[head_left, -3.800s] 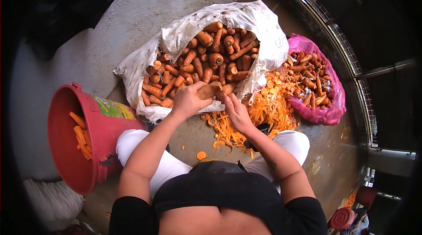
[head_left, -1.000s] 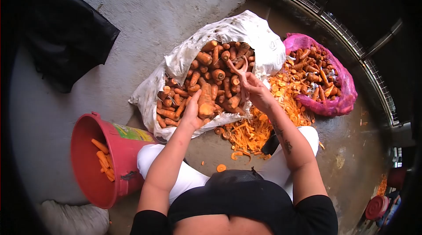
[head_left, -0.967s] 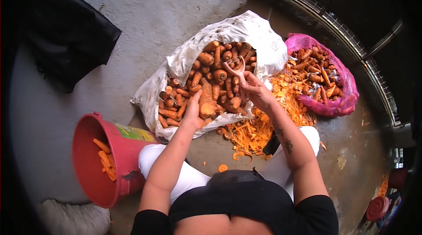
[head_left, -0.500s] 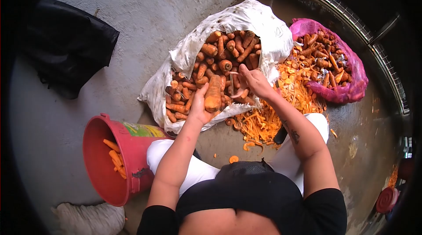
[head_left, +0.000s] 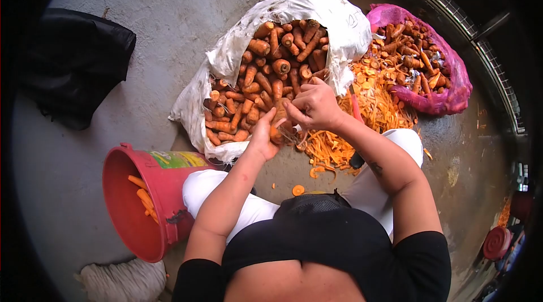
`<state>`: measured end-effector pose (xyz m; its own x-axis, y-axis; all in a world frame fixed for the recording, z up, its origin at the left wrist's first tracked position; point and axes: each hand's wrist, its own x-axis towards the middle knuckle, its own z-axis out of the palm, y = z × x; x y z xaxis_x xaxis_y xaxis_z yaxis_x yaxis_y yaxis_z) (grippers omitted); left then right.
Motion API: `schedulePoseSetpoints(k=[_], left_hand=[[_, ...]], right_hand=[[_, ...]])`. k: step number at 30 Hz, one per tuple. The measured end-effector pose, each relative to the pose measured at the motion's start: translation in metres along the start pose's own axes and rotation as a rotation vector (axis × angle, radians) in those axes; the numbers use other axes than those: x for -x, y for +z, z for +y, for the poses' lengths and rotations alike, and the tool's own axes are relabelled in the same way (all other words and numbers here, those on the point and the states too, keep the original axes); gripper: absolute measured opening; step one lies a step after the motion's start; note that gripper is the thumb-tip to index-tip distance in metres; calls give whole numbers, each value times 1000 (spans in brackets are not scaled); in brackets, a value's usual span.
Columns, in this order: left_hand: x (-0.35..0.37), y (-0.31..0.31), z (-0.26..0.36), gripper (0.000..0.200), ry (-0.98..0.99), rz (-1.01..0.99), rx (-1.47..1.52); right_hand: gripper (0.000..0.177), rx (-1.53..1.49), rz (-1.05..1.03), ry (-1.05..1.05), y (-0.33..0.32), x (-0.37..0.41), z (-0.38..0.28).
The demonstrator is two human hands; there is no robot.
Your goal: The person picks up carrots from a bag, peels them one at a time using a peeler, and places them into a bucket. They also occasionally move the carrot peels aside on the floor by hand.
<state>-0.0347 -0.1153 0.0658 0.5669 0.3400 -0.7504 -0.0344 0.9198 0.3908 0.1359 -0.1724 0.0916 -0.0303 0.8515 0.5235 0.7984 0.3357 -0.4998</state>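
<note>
My left hand [head_left: 264, 137] is closed around a thick carrot [head_left: 281, 112], held just above the front edge of an open white sack [head_left: 195, 98]. Against the carrot's side is my right hand [head_left: 312, 105], its fingers curled in a fist. What those fingers grip is hidden from view. Thin pale strands hang below the carrot between both hands. Unpeeled carrots [head_left: 249, 84] fill the sack right behind my hands. Beneath my right wrist, a red handle-like thing [head_left: 357, 108] shows beside a heap of orange peelings [head_left: 374, 101].
A red bucket [head_left: 175, 169] lies tilted at my left with several peeled carrots [head_left: 145, 197] inside. A pink sack [head_left: 461, 90] of carrot pieces stands at the back right. Black cloth [head_left: 85, 64] hangs at the left; a pale sack [head_left: 121, 282] lies near the bucket.
My right hand has moved in from beside the carrot to its side, its fingers now curled tighter. The carrot is now partly covered. The whole view has shifted slightly.
</note>
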Motion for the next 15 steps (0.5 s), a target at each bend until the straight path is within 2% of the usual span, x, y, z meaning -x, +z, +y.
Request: schedulePoseSetpoints(k=[3,6,7,10,15], left_hand=[[-2,3,-4,36,-3,64,-4],[-14,-10,-7,36,-15,-31,33],[-13,-8,-8,37,-18,41,37],[-8,-2,-11,31,27,56,36],[-6,-6,-16,32,41,-37,-10]], right_hand=[[30,50,-24,-55,7,2,2],[30,63,0,-50,10,3,2],[30,67,7,-55,11,2,2],[30,67,23,-52,11,1,2],[30,-40,-19,-63,11,3,2]])
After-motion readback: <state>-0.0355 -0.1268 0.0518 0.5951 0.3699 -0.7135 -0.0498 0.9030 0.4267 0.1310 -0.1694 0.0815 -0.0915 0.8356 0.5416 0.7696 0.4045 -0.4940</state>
